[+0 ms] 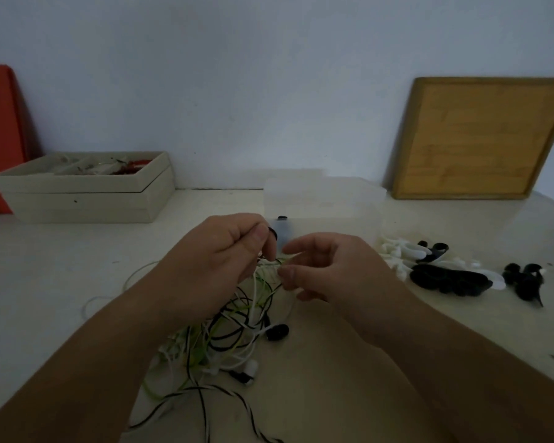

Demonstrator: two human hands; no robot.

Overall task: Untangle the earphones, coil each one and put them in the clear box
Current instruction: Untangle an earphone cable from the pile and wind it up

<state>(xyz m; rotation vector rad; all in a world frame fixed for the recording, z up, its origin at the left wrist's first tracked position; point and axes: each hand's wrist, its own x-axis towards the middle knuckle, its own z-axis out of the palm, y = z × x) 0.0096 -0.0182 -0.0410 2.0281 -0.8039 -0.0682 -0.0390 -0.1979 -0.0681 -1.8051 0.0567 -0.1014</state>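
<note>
Earphones [234, 335] in left hand [219, 251], right hand [330, 270]

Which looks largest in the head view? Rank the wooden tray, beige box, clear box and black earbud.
1. wooden tray
2. beige box, about as wide but lower
3. clear box
4. black earbud, smallest despite being nearest the camera

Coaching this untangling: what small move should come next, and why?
Probably draw the green cord gently sideways: the left hand and right hand both pinch it above the tangle, where black and white cords cross it.
</note>
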